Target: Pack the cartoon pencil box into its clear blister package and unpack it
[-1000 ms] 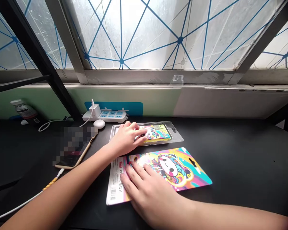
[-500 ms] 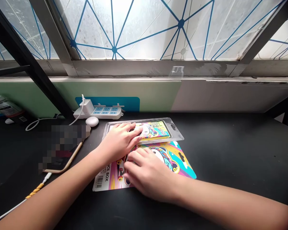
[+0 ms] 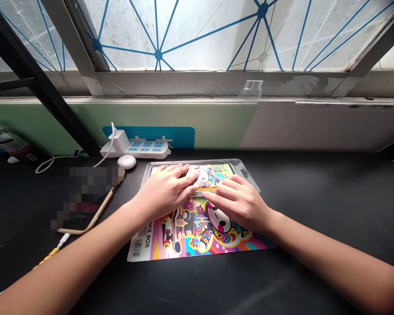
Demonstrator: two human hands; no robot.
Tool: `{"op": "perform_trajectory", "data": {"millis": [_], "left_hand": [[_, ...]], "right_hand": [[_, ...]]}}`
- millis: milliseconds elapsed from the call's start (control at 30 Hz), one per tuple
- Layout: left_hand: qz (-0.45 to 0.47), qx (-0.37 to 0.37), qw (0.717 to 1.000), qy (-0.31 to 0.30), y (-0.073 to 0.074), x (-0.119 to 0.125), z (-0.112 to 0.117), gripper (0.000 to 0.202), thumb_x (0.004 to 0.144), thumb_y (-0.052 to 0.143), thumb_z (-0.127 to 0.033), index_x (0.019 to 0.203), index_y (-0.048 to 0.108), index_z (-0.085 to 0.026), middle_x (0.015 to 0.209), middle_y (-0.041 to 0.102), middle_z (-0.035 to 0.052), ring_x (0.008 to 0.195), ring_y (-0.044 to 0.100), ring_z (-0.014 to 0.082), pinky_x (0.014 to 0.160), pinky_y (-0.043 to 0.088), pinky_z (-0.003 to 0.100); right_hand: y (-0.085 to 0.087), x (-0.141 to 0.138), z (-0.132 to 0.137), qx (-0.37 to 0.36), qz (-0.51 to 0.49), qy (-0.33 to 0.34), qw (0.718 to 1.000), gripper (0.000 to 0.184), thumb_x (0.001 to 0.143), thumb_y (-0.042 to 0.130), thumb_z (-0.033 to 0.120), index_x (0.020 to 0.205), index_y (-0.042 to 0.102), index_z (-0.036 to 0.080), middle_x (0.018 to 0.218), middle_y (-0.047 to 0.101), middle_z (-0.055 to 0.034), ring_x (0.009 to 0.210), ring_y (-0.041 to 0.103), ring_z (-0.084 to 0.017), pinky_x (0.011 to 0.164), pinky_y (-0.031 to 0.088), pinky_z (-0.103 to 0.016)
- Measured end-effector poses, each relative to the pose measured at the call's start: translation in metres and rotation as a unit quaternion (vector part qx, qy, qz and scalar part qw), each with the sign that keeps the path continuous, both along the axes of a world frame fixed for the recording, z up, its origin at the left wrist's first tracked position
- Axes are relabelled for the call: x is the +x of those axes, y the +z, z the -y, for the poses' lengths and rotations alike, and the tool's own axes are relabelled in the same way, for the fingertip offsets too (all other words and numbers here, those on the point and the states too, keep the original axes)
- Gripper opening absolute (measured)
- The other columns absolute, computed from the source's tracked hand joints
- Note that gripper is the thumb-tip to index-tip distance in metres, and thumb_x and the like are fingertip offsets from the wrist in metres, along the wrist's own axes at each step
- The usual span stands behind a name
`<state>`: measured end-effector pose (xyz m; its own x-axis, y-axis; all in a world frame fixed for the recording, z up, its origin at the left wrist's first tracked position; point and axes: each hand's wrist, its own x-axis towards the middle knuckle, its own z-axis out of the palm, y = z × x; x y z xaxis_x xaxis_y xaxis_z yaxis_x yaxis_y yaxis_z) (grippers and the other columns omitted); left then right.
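Nearest: cartoon-printed PENCIL BOX backing card (image 3: 193,238), flat on black table (image 3: 331,210), far side meeting blister pack (image 3: 253,180); can't tell if tucked under. Gap to pack, visible a second ago, now gone. Next, left hand (image 3: 166,188): palm down, fingers lightly spread over left part of pack, same place as then. Right hand (image 3: 241,199): just shifted off card to near edge of pack, index reaching along it, other fingers loosely curled, thumb hidden; can't tell whether pinching. Meaning, as judged: focus moved from card to pack, both hands now at pack, card without clear hold. Pack: lying flat, a little short of table's far edge, printed box (image 3: 208,177) inside clear plastic. Off left: phone (image 3: 80,222) on charging cable (image 3: 65,239). At far edge: power strip (image 3: 147,150); tilted bottle (image 3: 11,143) further left.
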<state>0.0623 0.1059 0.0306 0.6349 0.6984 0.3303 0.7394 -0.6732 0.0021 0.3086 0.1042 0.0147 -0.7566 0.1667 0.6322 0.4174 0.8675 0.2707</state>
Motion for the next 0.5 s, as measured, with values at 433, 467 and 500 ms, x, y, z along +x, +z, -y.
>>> {"op": "perform_trajectory", "data": {"millis": [433,467,500], "left_hand": [[0.005,-0.008,1.000,-0.004,0.0008,0.0018,0.0013,0.041,0.107,0.043,-0.042,0.136,0.065,-0.026,0.138,0.065,0.0107,0.127,0.060,0.0303,0.105,0.046,0.047],[0.006,-0.007,1.000,-0.005,0.0006,0.0018,0.0012,0.040,0.106,0.043,-0.042,0.136,0.065,-0.026,0.138,0.066,0.0106,0.127,0.060,0.0304,0.104,0.046,0.047],[0.008,-0.006,1.000,-0.006,0.0004,0.0017,0.0012,0.040,0.106,0.044,-0.042,0.136,0.065,-0.025,0.137,0.066,0.0106,0.127,0.060,0.0304,0.104,0.046,0.047]], "right_hand": [[-0.0002,0.0046,0.0009,-0.003,-0.006,0.026,1.000,0.019,0.099,0.051,0.011,0.093,0.069,0.015,0.069,0.067,-0.0009,0.061,0.054,-0.014,0.056,0.039,-0.028],[-0.0003,0.0047,0.0010,-0.005,-0.007,0.031,0.999,0.019,0.099,0.051,0.011,0.093,0.069,0.015,0.069,0.067,-0.0010,0.061,0.053,-0.014,0.055,0.039,-0.028],[-0.0005,0.0049,0.0012,-0.006,-0.008,0.034,0.999,0.019,0.099,0.052,0.011,0.092,0.069,0.014,0.069,0.067,-0.0012,0.061,0.053,-0.014,0.055,0.039,-0.029]]}}
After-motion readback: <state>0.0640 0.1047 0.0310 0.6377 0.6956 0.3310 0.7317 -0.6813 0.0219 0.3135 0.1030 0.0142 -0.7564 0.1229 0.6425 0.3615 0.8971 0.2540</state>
